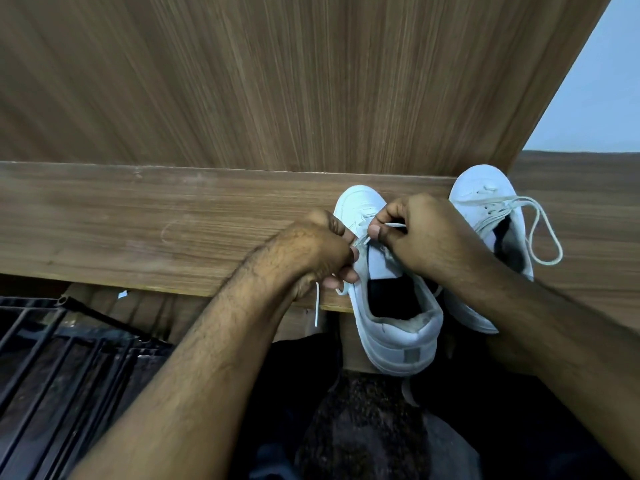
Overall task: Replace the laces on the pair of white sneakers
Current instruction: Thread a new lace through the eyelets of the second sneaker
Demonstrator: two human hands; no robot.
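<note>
Both forearms reached in over the near sneaker [394, 327], which overhung the wood-grain ledge [138, 220] beside its laced mate [491, 209]. Left hand [322, 254] and right hand [422, 233] each pinched the thin white lace [393, 224] at the eyelets. Lacing seemed underway; next, the stiff tip needed guiding through a small hole in smooth leather.

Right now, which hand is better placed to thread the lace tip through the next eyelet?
Probably right: the right hand pinches the lace near its tip over the near sneaker; the left hand holds the other strand.
</note>
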